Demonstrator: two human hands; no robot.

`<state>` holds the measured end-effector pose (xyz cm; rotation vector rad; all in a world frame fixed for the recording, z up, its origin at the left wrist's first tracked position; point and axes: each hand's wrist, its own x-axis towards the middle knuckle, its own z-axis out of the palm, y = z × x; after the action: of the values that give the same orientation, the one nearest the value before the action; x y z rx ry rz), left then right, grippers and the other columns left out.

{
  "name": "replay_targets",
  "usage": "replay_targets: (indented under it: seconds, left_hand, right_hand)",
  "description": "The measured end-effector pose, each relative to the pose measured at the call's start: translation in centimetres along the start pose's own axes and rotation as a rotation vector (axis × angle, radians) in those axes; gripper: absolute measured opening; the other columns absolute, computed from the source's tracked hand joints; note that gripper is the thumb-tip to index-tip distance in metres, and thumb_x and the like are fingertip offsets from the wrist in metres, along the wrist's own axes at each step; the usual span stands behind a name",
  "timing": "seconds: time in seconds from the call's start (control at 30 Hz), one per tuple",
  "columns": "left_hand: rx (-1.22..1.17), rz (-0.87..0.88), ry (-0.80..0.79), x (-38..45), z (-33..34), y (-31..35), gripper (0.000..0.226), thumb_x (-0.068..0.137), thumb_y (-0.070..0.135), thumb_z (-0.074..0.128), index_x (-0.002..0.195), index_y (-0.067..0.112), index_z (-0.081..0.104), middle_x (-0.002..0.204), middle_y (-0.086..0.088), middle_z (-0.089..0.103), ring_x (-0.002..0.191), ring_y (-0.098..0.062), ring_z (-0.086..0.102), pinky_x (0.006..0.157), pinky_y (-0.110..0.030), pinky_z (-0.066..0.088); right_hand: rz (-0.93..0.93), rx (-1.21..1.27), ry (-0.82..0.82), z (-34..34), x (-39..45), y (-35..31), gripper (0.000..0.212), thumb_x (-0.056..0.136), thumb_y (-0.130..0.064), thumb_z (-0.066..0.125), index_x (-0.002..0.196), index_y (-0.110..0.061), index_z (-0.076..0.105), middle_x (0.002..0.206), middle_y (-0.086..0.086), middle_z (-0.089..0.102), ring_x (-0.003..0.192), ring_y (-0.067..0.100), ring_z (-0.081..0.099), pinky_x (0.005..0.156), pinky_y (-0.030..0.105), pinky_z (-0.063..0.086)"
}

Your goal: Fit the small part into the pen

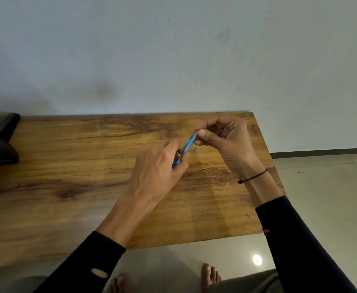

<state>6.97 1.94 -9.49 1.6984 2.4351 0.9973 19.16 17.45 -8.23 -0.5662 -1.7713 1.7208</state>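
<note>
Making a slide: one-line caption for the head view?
Both hands hold a blue pen over a wooden table, left hand gripping, right hand pinching its tip.

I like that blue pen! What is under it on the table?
Under the blue pen, held by the left hand and right hand, lies the wooden table with one small grey piece. The table under the hands is hidden.

Left hand (162,163) grips the blue pen (186,147), right hand (222,140) pinches its tip, both above the counter (67,166).
</note>
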Motion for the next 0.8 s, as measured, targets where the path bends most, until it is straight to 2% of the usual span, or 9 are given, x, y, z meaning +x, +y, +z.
replay_targets:
  seconds: [0.27,0.43,0.6,0.73,0.8]
  left_hand:
    - [0.048,0.019,-0.011,0.0,-0.2,-0.1,0.013,0.102,0.028,0.068,0.102,0.015,0.070,0.082,0.003,0.069,0.064,-0.015,0.063,0.054,-0.034,0.055]
    - [0.105,0.037,-0.038,-0.1,-0.1,-0.3,0.015,0.105,0.029,0.063,0.103,0.015,0.068,0.088,0.001,0.070,0.070,-0.021,0.066,0.058,-0.044,0.059]
    - [0.150,0.040,-0.044,-0.2,0.0,-0.3,0.012,0.106,0.028,0.063,0.101,0.017,0.066,0.087,0.003,0.069,0.069,-0.018,0.061,0.053,-0.039,0.053]
    - [0.135,0.009,-0.022,0.1,-0.2,-0.4,0.012,0.106,0.029,0.062,0.104,0.018,0.063,0.088,0.003,0.067,0.071,-0.017,0.060,0.051,-0.029,0.037]
    - [0.133,0.014,-0.035,0.3,-0.2,-0.5,0.015,0.108,0.033,0.055,0.110,0.019,0.060,0.092,0.003,0.065,0.073,-0.015,0.060,0.051,-0.030,0.044]
  right_hand:
    - [0.029,-0.066,-0.052,-0.9,0.2,0.0,0.011,0.092,0.012,0.070,0.096,0.002,0.073,0.087,0.013,0.075,0.082,0.027,0.079,0.075,0.032,0.067]
    - [0.050,-0.198,-0.066,-1.1,0.1,0.0,0.007,0.091,0.010,0.074,0.094,0.004,0.075,0.088,0.015,0.076,0.085,0.038,0.080,0.078,0.044,0.068]
    - [0.056,-0.219,-0.049,-1.2,0.1,0.2,0.010,0.086,0.008,0.079,0.095,0.010,0.076,0.088,0.014,0.077,0.082,0.029,0.080,0.073,0.034,0.067]
    - [0.040,-0.141,-0.038,-1.0,0.2,0.5,0.022,0.091,0.004,0.076,0.113,0.005,0.075,0.097,0.020,0.077,0.088,0.028,0.079,0.077,0.038,0.067]
    - [0.021,-0.195,-0.007,-1.1,0.3,0.9,0.025,0.096,0.001,0.072,0.120,-0.001,0.073,0.097,0.015,0.079,0.087,0.024,0.079,0.076,0.038,0.067]
